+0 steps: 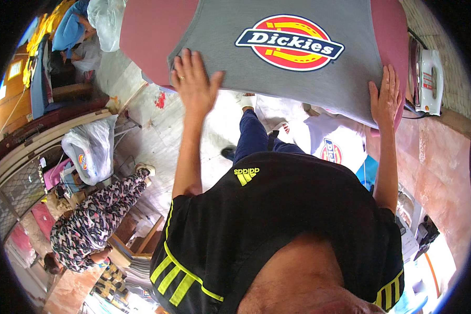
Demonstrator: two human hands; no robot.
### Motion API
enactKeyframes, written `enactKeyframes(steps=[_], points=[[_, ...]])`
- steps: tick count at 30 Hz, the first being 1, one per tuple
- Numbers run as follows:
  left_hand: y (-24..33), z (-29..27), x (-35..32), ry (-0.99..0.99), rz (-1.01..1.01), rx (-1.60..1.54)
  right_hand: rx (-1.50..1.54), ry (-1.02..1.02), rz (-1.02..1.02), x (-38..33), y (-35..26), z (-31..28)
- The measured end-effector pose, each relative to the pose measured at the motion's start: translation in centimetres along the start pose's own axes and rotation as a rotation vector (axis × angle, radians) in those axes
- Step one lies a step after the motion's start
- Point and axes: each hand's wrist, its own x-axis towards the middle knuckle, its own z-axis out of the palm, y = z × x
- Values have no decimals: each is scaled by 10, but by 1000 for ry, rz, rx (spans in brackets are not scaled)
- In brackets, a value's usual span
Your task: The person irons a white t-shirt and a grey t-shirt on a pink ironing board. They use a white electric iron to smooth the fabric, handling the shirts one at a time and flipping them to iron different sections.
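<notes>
A grey garment (209, 44) lies spread over a dark pink padded ironing board (154, 34). Its large printed emblem in red, yellow and dark blue faces up. My left hand (194, 81) rests palm down on the garment's near left edge, fingers stretched out, with a ring on one finger. At the near right edge, my right hand (385, 99) lies flat, fingers extended, over the border of the grey cloth and the pink cover. A white iron (430, 82) stands just right of the board, beyond my right hand, touched by neither hand.
Below the board's near edge shows a white garment (345, 133) with a similar emblem. A clear plastic bag (91, 152) holding a grey garment is at left. Another person (89, 227) in patterned clothes is at lower left. Clothes (69, 29) hang at upper left.
</notes>
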Motion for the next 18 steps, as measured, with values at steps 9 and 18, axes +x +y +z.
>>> enactKeyframes(steps=[9,18], points=[[-86,-5,38,110,-22,-133,-14,-17,-19,-2,2,-3],[-55,-14,66,179,-119,-103,179,139,137,8,-9,-18]])
